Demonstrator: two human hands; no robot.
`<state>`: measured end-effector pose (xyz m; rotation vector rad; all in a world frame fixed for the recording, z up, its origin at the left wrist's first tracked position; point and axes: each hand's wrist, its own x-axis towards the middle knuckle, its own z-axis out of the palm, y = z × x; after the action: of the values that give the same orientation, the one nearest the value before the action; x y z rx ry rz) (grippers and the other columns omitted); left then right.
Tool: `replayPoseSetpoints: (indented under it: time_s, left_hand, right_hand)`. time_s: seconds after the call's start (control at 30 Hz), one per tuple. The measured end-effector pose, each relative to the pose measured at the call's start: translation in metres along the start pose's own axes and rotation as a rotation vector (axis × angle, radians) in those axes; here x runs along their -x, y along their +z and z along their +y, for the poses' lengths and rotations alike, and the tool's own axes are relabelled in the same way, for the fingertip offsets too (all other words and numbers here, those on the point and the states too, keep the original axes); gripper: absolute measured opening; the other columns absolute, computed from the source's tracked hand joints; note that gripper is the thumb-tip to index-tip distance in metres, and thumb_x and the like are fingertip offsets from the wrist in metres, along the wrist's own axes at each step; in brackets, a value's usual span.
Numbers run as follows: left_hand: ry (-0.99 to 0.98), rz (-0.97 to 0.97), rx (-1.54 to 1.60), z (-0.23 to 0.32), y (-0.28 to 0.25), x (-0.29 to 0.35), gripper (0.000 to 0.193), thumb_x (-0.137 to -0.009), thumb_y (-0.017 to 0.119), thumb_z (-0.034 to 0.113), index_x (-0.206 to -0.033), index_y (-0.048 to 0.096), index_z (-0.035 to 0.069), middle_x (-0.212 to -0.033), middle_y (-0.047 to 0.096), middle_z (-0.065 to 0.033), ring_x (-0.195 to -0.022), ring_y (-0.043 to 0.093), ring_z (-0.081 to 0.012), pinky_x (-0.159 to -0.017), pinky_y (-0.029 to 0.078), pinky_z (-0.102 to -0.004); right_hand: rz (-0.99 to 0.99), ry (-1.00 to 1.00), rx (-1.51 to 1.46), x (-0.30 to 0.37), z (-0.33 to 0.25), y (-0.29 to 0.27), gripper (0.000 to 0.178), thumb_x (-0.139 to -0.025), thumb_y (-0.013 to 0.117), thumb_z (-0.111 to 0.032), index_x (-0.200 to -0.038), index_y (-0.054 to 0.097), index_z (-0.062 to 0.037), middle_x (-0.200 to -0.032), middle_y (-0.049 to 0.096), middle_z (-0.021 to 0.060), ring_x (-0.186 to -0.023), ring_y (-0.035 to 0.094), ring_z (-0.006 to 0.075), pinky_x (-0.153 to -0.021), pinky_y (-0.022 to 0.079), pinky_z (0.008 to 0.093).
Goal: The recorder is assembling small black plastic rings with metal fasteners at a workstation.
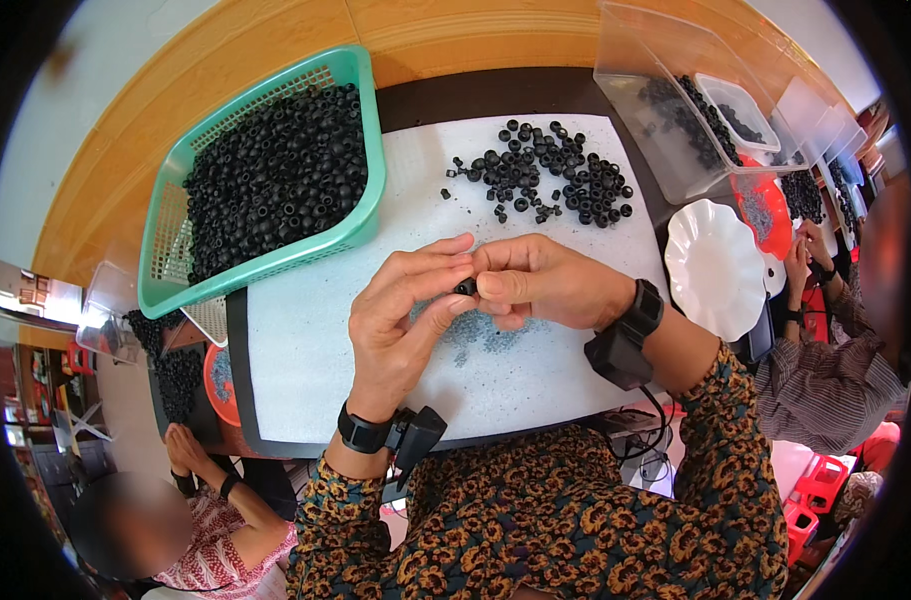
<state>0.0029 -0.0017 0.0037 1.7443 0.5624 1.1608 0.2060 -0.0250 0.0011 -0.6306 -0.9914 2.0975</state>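
Two-handed fingertip work on a small black holed part (465, 287), held above the middle of the white sheet (315, 370) that covers most of the dark table (445, 95). Judged from the pose, the step goes best with the part pinched steadily by the left hand (390, 325) while the right fingertips do the fine work; the hole should face outward, and both hands should stay low over the grey-blue crumbs (485, 340), so that fresh debris would fall in one patch. The left hand is half curled, its thumb and forefinger closed on the part. The right hand (550, 285) is more tightly bent, its thumb tip against the part's right side; its exact hold beneath is hidden. Loose black parts (545, 170) lie toward the sheet's far right corner; a green basket (373, 130), filled with similar pieces, stands over the far left corner.
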Motion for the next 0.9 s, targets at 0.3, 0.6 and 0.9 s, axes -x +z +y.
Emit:
replayPoseSetpoints:
  time_s: [0.3,0.6,0.9]
  left_hand:
    - [0.021,-0.054,-0.026,-0.004,0.006,0.000,0.024,-0.081,0.068,-0.006,-0.104,0.070,0.000,-0.107,0.066,-0.0135,-0.112,0.063,-0.0301,-0.095,0.052,-0.0370]
    - [-0.066,0.066,0.054,-0.006,0.005,0.002,0.043,-0.088,0.066,0.002,-0.129,0.056,0.000,-0.127,0.056,-0.0146,-0.121,0.055,-0.0260,-0.099,0.050,-0.0375]
    - [-0.149,0.070,0.055,-0.010,0.005,0.004,0.038,-0.093,0.062,0.008,-0.130,0.055,0.001,-0.120,0.061,-0.0134,-0.113,0.060,-0.0240,-0.091,0.053,-0.0358]
  right_hand:
    - [0.126,-0.074,-0.010,0.006,0.011,0.008,0.022,-0.098,0.059,-0.027,-0.095,0.060,-0.0048,-0.085,0.053,-0.0014,-0.074,0.051,0.0093,-0.069,0.045,0.0242]
    - [0.279,-0.651,-0.298,0.057,-0.066,-0.036,0.029,-0.098,0.057,-0.021,-0.116,0.054,0.0011,-0.091,0.057,0.0001,-0.073,0.055,0.0093,-0.072,0.048,0.0240]
    - [0.589,-0.562,0.104,0.065,-0.085,-0.052,0.034,-0.099,0.054,-0.027,-0.116,0.060,0.0014,-0.090,0.059,0.0006,-0.072,0.052,0.0108,-0.064,0.047,0.0238]
